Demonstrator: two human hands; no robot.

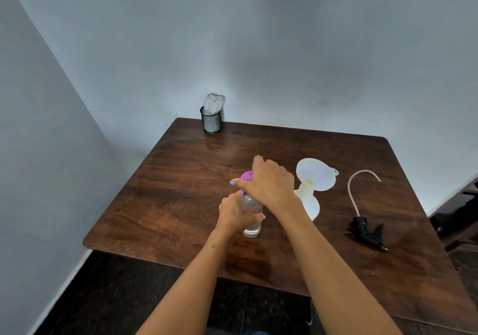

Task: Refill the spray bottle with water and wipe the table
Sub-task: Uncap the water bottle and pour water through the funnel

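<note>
- Two bare hands work near the middle of the brown wooden surface (pixel 160 205). The left hand (pixel 234 214) has its grip curled round the body of a clear water bottle (pixel 253 215) that stands upright, while the right hand (pixel 269 183) sits on top with its grip closed over the purple cap (pixel 247 175).
- Whether the cap is being loosened or tightened cannot be told; water shows in the lower part of the clear bottle.
- Just right of the hands stands the translucent white spray bottle (pixel 310 203), with a pale funnel (pixel 315 173) seated in its open neck. How much water it holds cannot be read through the cloudy plastic.
- Further right, well apart, the black trigger head (pixel 367 231) lies on its side, its thin dip tube (pixel 354 192) curving up and away towards the far edge.
- At the far left corner, against the wall, a black mesh cup (pixel 211 122) holds a rolled white cloth (pixel 214 103).
- In my judgement the task is at an early or middle stage: the sprayer is off and the funnel is set, so refilling is prepared or under way. Refitting the trigger head, spraying and wiping with the cloth all appear to be left.
</note>
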